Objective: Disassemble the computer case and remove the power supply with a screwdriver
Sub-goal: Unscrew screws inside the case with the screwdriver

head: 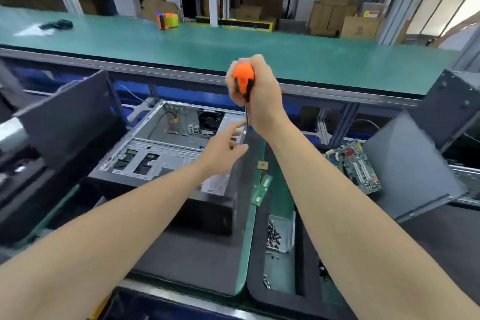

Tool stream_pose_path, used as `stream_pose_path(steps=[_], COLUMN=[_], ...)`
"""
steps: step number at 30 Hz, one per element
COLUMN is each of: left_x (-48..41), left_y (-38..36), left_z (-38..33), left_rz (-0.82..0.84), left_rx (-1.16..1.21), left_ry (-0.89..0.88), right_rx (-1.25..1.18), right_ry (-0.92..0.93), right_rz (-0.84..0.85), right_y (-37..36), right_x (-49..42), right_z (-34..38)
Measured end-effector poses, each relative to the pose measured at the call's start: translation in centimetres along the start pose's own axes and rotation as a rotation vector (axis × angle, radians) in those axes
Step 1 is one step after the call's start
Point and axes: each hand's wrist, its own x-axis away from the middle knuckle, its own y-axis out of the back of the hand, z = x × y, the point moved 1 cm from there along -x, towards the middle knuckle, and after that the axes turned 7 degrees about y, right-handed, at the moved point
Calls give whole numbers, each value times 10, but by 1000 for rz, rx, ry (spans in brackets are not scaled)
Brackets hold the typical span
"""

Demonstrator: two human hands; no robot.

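Two hands work: your right hand (255, 91) has a tight grip on the screwdriver (243, 80); your left hand (224, 153), at seven o'clock from it, reaches open-fingered over the computer case (166, 148).

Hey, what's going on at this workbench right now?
A person is taking apart an open computer case lying on its side. The right hand grips an orange-handled screwdriver, held upright with its shaft pointing down at the case's far right edge. The left hand reaches in beside the tip with fingers spread. A small tray of screws, a circuit board and a green memory stick lie to the right.
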Motion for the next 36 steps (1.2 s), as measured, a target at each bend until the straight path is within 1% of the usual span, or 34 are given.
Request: stream_pose_path(steps=[3, 6, 11, 14, 18, 23, 27, 30, 36], left_x=[10, 21, 33, 36, 35, 29, 22, 17, 14], left_y=[45, 92, 167, 199, 233, 262, 274, 282, 296], left_z=[14, 35, 71, 91, 117, 148, 164, 173, 194], left_rz=[-80, -131, -108, -79, -41, 55, 153, 220, 271], left_rx=[-17, -27, -110, -165, -220, -263, -247, -294, -318], left_ry=[-30, -7, 30, 29, 3, -25, -65, -96, -61], right_rx=[5, -20, -40, -45, -13, 6, 10, 29, 107], right_ry=[23, 21, 20, -12, -3, -19, -24, -13, 94], right_rz=[55, 101, 179, 172, 173, 161, 83, 23, 18], right_y=[-47, -94, -164, -198, -235, -265, -279, -287, -291], right_x=[-21, -38, -65, -81, -97, -108, -109, -112, -111], right_z=[-4, -12, -33, -46, -60, -73, -75, -78, -101])
